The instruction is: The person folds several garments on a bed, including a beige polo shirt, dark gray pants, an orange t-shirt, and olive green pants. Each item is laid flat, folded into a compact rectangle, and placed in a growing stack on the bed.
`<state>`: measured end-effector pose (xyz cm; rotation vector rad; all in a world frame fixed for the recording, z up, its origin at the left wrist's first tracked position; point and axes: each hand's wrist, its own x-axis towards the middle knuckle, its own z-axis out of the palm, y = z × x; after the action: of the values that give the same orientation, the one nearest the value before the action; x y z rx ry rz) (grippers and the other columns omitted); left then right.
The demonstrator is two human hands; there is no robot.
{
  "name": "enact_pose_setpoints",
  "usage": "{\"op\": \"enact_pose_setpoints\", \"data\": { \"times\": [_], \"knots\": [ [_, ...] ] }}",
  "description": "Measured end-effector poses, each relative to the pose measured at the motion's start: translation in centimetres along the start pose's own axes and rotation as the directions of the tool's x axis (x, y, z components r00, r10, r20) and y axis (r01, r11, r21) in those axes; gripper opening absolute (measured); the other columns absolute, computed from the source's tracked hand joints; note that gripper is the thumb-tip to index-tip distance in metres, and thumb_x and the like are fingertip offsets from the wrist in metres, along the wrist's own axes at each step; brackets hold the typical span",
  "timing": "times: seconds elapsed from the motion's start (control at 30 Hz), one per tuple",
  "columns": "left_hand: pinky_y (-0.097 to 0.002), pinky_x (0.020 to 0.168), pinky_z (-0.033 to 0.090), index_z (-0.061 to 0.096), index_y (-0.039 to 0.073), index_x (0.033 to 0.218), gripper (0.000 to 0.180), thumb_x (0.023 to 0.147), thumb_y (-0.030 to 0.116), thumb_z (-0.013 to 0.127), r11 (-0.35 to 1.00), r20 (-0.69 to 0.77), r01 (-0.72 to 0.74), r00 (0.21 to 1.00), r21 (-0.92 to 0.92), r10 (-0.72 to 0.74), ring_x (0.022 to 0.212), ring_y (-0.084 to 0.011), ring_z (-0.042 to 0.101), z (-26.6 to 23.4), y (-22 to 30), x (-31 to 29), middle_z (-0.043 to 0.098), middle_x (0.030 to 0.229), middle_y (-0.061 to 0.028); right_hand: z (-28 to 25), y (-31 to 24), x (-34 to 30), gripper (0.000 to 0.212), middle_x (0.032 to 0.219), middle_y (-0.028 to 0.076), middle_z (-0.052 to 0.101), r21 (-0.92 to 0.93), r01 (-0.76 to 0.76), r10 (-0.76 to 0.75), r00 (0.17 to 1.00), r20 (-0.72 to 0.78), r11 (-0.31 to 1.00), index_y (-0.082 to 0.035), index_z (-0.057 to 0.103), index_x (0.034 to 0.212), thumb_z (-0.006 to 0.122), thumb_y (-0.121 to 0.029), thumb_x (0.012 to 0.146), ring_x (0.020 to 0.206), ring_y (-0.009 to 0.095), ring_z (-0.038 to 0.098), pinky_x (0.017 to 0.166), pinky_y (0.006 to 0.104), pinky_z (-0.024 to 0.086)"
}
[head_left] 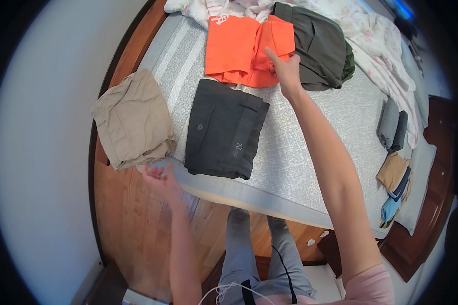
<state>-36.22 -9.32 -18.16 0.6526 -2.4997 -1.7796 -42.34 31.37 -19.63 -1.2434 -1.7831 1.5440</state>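
Observation:
My right hand is on the right part of an orange garment with a white print, lying on the bed. Its fingers appear closed around a fold of that cloth, partly hidden by the hand. Folded dark green shorts lie directly to the right of it. Slightly blurred, my left hand has its fingers apart, just below the lower edge of beige shorts. Between the two hands lies a folded black garment with a button and small lettering.
The bed's mattress has a silvery patterned cover. Crumpled floral bedding lies along the far side. At the right edge are grey rolled clothes and a small stack with a tan cloth. Wooden floor shows at left.

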Motion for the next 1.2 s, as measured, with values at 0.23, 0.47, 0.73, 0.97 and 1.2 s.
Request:
{"op": "enact_pose_setpoints", "data": {
  "times": [0.23,0.47,0.73,0.97,1.2],
  "knots": [
    [-0.0340,0.091,0.050,0.039,0.006,0.149,0.072,0.087,0.004,0.075,0.994,0.547,-0.084,0.830,-0.069,0.109,0.114,-0.0202,0.054,2.2,8.8,-7.3,0.046,0.139,-0.0132,-4.0,-8.3,-6.1,0.031,0.108,0.005,0.071,0.400,-0.049,-0.102,0.932,0.349,0.915,0.003,0.067,0.115,0.071,-0.021,0.096,0.092,0.009,0.064,0.083,0.0276,0.051],
    [-0.0440,0.108,0.045,0.042,0.006,0.150,0.083,0.077,0.006,0.082,0.760,0.709,-0.560,0.385,-0.330,0.591,0.138,-0.0397,0.046,5.5,24.1,-12.5,0.043,0.152,-0.0227,-17.5,-20.4,-21.2,0.037,0.116,0.009,0.070,0.478,-0.353,-0.060,0.752,0.657,0.805,0.002,0.063,0.122,0.070,-0.026,0.098,0.102,0.014,0.068,0.089,0.0306,0.055],
    [-0.0270,0.087,0.054,0.069,-0.003,0.118,0.024,0.105,0.013,0.056,0.884,0.912,0.277,0.283,-0.375,0.298,0.097,-0.0118,0.068,1.3,31.9,-21.0,0.072,0.110,-0.0081,-35.8,-28.6,-27.1,0.028,0.107,0.006,0.071,0.593,-0.207,-0.019,0.936,0.351,0.778,0.001,0.065,0.116,0.062,-0.020,0.099,0.090,0.009,0.068,0.083,0.0257,0.055],
    [-0.0372,0.094,0.058,0.060,-0.004,0.128,0.038,0.106,0.026,0.055,0.658,0.929,0.673,0.130,-0.338,0.345,0.109,-0.0218,0.070,0.6,38.9,-26.7,0.069,0.125,-0.0133,-54.3,-29.7,-32.9,0.014,0.100,0.003,0.072,0.560,0.083,-0.108,0.994,0.012,0.825,-0.002,0.068,0.105,0.065,-0.009,0.094,0.086,0.008,0.068,0.082,0.0242,0.054],
    [-0.0427,0.100,0.056,0.055,0.002,0.130,0.031,0.110,0.024,0.044,0.653,0.874,0.588,0.242,-0.477,0.421,0.114,-0.0254,0.067,2.8,44.7,-28.9,0.064,0.129,-0.0133,-68.6,-28.8,-36.0,0.011,0.099,0.002,0.071,0.511,0.393,-0.210,0.901,-0.379,0.765,-0.004,0.068,0.104,0.062,-0.011,0.099,0.090,0.009,0.066,0.084,0.0252,0.052]
  ]
}}
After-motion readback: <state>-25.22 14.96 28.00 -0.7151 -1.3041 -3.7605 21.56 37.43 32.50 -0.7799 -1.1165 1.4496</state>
